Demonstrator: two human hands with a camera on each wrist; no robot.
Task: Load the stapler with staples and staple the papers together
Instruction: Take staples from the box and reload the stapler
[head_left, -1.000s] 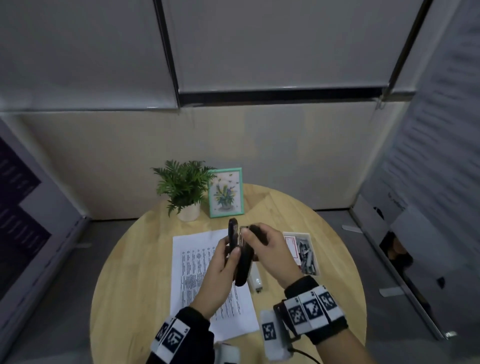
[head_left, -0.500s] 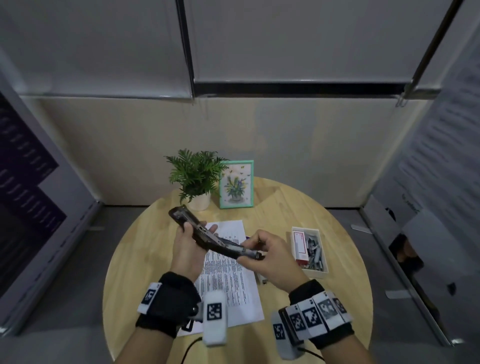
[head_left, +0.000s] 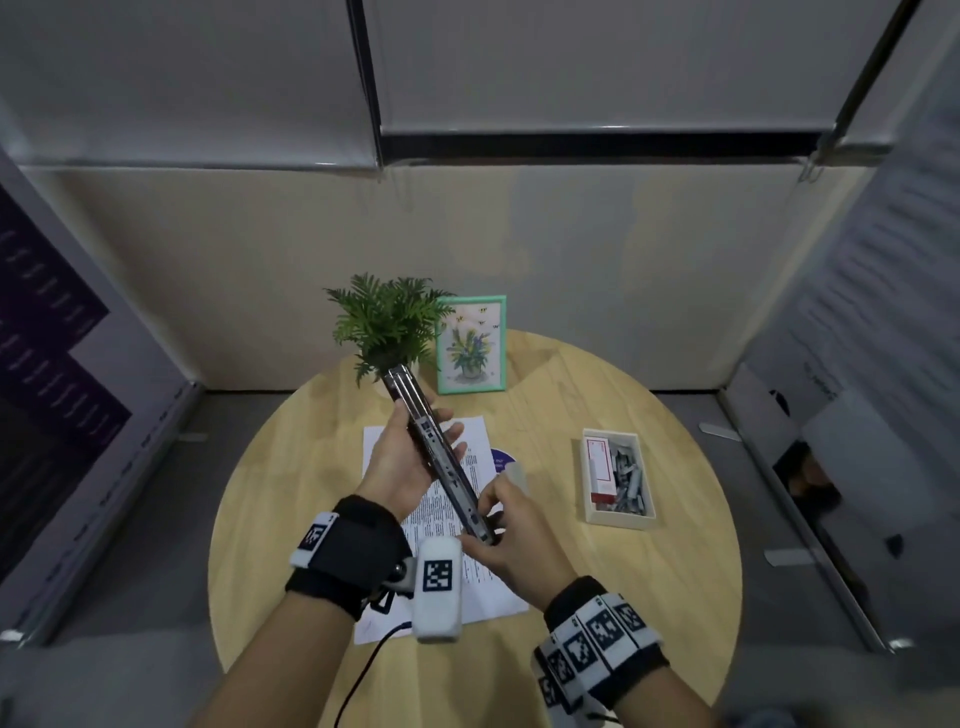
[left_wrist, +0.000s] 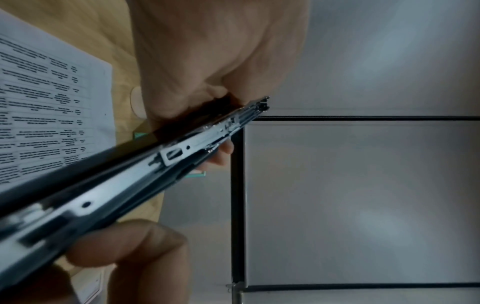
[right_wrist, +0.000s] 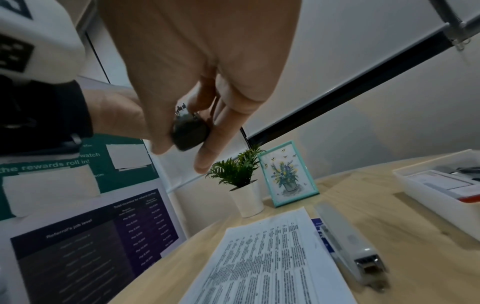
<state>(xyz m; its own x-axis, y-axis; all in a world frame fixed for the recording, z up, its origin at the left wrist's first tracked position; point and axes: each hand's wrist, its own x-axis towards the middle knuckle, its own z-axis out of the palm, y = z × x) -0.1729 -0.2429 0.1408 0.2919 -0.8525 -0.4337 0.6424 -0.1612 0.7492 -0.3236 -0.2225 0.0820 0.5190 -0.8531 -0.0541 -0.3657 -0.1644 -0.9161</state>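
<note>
A black stapler (head_left: 441, 457) is opened out flat into one long strip, metal channel up, and points from near me towards the plant. My left hand (head_left: 400, 457) grips its far half, thumb on one side and fingers on the other; the left wrist view shows the channel (left_wrist: 130, 174) close up. My right hand (head_left: 509, 535) pinches the near black end (right_wrist: 191, 131). The printed papers (head_left: 475, 439) lie on the table below the hands. A red and white staple box (head_left: 600, 467) and loose staples (head_left: 631, 478) lie in a white tray (head_left: 585, 478) to the right.
A white stapler (right_wrist: 348, 242) lies on the round wooden table (head_left: 649, 571) along the papers' right edge. At the table's back stand a potted plant (head_left: 389, 322) and a green picture frame (head_left: 470, 345). Panels and posters close in both sides.
The stapler was upright and folded a second ago. It has since opened out flat and swung from crosswise to pointing away towards the plant, with both hands still on it.
</note>
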